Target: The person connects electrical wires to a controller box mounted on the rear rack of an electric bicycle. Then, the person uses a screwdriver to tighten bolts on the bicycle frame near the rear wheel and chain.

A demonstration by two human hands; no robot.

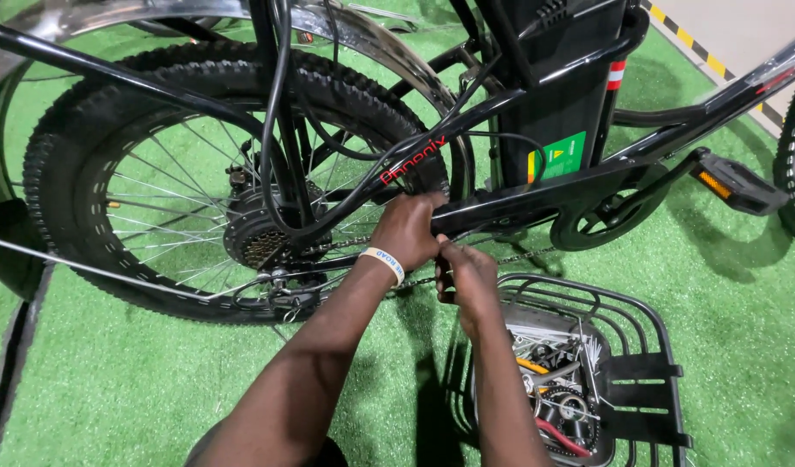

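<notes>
A black electric bicycle stands on green turf, its knobby rear wheel (155, 173) at the left. My left hand (408, 229) wears a white wristband and is closed on the black chainstay tube (501, 206) near the chain (523, 256). Just below and to the right, my right hand (467, 275) is closed beside the same tube; what it grips is hidden by its fingers. Both hands touch each other under the frame. The rear hub with its cog cluster (259, 238) lies left of them.
A black wire basket (640, 329) with loose parts, cable ties and a sprocket sits on the turf at the lower right. The crank and pedal (735, 184) jut out at the right. A silver fender (389, 52) arcs over the wheel. Cables hang from the frame.
</notes>
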